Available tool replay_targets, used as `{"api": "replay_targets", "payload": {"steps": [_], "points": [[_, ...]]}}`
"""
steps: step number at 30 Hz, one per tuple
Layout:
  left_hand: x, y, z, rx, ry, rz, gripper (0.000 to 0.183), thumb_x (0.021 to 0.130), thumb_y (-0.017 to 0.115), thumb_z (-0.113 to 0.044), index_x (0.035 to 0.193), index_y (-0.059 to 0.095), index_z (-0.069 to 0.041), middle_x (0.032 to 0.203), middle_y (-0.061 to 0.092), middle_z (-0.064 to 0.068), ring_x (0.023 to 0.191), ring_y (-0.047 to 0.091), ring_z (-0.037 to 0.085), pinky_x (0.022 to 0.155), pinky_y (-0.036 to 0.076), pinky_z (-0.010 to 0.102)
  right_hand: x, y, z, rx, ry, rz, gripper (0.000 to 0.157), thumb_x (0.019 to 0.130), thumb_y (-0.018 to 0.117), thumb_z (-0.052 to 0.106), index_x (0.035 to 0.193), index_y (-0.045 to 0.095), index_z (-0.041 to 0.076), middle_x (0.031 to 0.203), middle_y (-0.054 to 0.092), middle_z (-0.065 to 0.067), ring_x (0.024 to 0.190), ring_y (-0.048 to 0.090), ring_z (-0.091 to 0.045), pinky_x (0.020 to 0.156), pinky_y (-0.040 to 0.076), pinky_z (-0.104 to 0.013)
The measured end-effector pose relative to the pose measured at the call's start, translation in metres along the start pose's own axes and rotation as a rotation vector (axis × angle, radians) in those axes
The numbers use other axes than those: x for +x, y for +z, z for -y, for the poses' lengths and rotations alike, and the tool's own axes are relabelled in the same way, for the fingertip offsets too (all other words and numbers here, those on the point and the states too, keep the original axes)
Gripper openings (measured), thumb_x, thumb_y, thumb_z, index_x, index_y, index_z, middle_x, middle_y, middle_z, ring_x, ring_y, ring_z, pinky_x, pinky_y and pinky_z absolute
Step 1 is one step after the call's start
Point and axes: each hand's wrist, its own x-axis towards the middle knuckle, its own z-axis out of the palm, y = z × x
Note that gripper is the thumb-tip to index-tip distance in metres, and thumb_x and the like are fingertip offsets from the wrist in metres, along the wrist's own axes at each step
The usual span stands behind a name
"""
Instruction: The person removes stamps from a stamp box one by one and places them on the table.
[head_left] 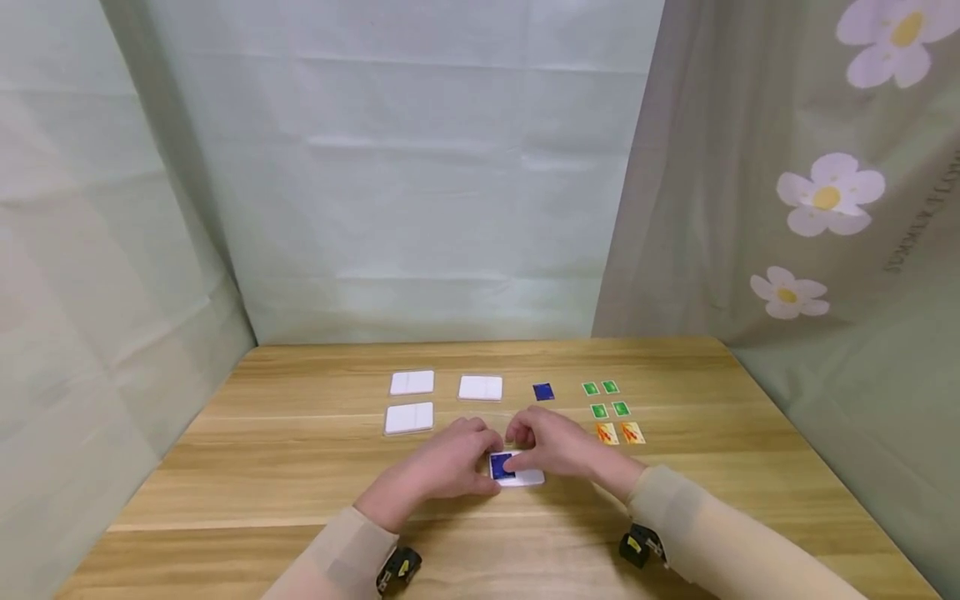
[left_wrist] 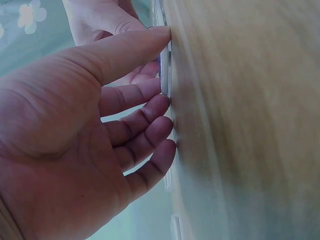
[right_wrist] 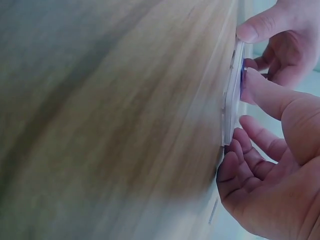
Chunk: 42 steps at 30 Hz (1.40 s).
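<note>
A white rectangular card [head_left: 531,477] with a clear rim lies flat on the wooden table, with a dark blue square [head_left: 501,467] on its left half. My left hand [head_left: 452,462] holds the card's left end between thumb and index finger; its other fingers [left_wrist: 162,155] touch the tabletop. My right hand [head_left: 558,444] presses its thumb on the blue square, and its loosely bent fingers [right_wrist: 245,160] lie by the card's right end. Seen edge-on in the right wrist view, the card [right_wrist: 231,107] is thin.
Similar white cards [head_left: 412,382], [head_left: 408,417], [head_left: 481,387] lie behind and left. Right of them are another blue square [head_left: 543,392], several small green squares [head_left: 600,411] and two orange-yellow squares [head_left: 632,432]. Pale curtains [head_left: 420,183] surround the wooden table [head_left: 285,467].
</note>
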Motion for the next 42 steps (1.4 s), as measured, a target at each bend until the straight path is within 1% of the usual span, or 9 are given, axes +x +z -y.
{"api": "replay_targets", "payload": {"steps": [4, 7, 13, 17, 22, 32, 37, 39, 42], "points": [[-0.0001, -0.0003, 0.0015, 0.001, -0.002, -0.001, 0.050, 0.089, 0.095, -0.034, 0.127, 0.076, -0.008, 0.119, 0.069, 0.001, 0.104, 0.056, 0.015, 0.093, 0.054, 0.034, 0.0028, 0.0004, -0.0016, -0.011, -0.009, -0.008, 0.031, 0.089, 0.096, 0.023, 0.110, 0.074, 0.016, 0.101, 0.067, 0.004, 0.095, 0.060, -0.017, 0.088, 0.053, -0.039], [-0.0002, -0.0005, 0.0016, -0.002, -0.004, 0.001, 0.050, 0.089, 0.095, -0.034, 0.128, 0.076, -0.008, 0.120, 0.069, 0.001, 0.105, 0.056, 0.014, 0.094, 0.054, 0.034, 0.0020, 0.0004, -0.0011, 0.004, -0.008, -0.007, 0.032, 0.089, 0.096, 0.023, 0.110, 0.074, 0.016, 0.101, 0.067, 0.004, 0.095, 0.060, -0.017, 0.088, 0.054, -0.039], [-0.0002, 0.0023, 0.0013, -0.011, 0.012, -0.005, 0.051, 0.087, 0.097, -0.032, 0.127, 0.076, -0.008, 0.117, 0.068, 0.001, 0.104, 0.056, 0.014, 0.094, 0.054, 0.034, -0.0025, 0.0029, 0.0003, 0.025, -0.007, 0.026, 0.024, 0.091, 0.095, 0.024, 0.103, 0.075, 0.019, 0.096, 0.068, 0.006, 0.091, 0.060, -0.016, 0.085, 0.053, -0.038], [-0.0006, 0.0040, 0.0013, -0.011, 0.022, -0.013, 0.052, 0.086, 0.097, -0.030, 0.127, 0.076, -0.006, 0.118, 0.069, 0.002, 0.106, 0.058, 0.016, 0.096, 0.055, 0.035, -0.0036, 0.0043, 0.0008, 0.021, -0.006, 0.036, 0.021, 0.091, 0.095, 0.024, 0.102, 0.077, 0.020, 0.094, 0.068, 0.007, 0.090, 0.060, -0.016, 0.084, 0.052, -0.038], [-0.0007, 0.0028, 0.0016, -0.004, 0.003, -0.015, 0.053, 0.087, 0.097, -0.032, 0.130, 0.076, -0.008, 0.121, 0.069, 0.001, 0.109, 0.059, 0.016, 0.099, 0.055, 0.036, -0.0014, 0.0038, 0.0021, 0.029, 0.002, 0.031, 0.018, 0.091, 0.094, 0.022, 0.101, 0.079, 0.021, 0.093, 0.068, 0.008, 0.090, 0.059, -0.016, 0.085, 0.052, -0.039], [0.0010, 0.0029, 0.0032, -0.010, -0.010, -0.005, 0.053, 0.088, 0.096, -0.033, 0.130, 0.076, -0.008, 0.120, 0.069, 0.001, 0.106, 0.057, 0.015, 0.096, 0.054, 0.035, -0.0008, -0.0008, 0.0000, 0.045, -0.003, 0.036, 0.016, 0.094, 0.092, 0.019, 0.101, 0.078, 0.020, 0.093, 0.068, 0.008, 0.089, 0.060, -0.016, 0.085, 0.051, -0.037], [0.0022, 0.0027, 0.0038, -0.019, -0.011, -0.003, 0.053, 0.088, 0.096, -0.033, 0.129, 0.076, -0.007, 0.119, 0.068, 0.001, 0.104, 0.056, 0.015, 0.093, 0.054, 0.034, -0.0024, -0.0044, -0.0011, 0.078, -0.011, 0.036, 0.016, 0.094, 0.091, 0.016, 0.100, 0.077, 0.017, 0.092, 0.068, 0.006, 0.089, 0.060, -0.017, 0.083, 0.051, -0.036], [0.0025, 0.0027, 0.0037, -0.019, -0.013, 0.001, 0.054, 0.088, 0.096, -0.034, 0.130, 0.076, -0.006, 0.119, 0.068, 0.001, 0.104, 0.057, 0.015, 0.094, 0.055, 0.034, -0.0028, -0.0043, -0.0018, 0.094, -0.018, 0.037, 0.017, 0.094, 0.091, 0.015, 0.101, 0.076, 0.015, 0.092, 0.068, 0.005, 0.088, 0.060, -0.017, 0.083, 0.051, -0.036], [0.0023, 0.0028, 0.0034, -0.016, -0.015, 0.007, 0.055, 0.088, 0.096, -0.034, 0.131, 0.076, -0.006, 0.119, 0.068, 0.002, 0.104, 0.057, 0.015, 0.094, 0.055, 0.034, -0.0034, -0.0030, -0.0032, 0.115, -0.012, 0.036, 0.018, 0.094, 0.090, 0.012, 0.102, 0.075, 0.015, 0.094, 0.068, 0.004, 0.089, 0.060, -0.017, 0.082, 0.051, -0.035]]}}
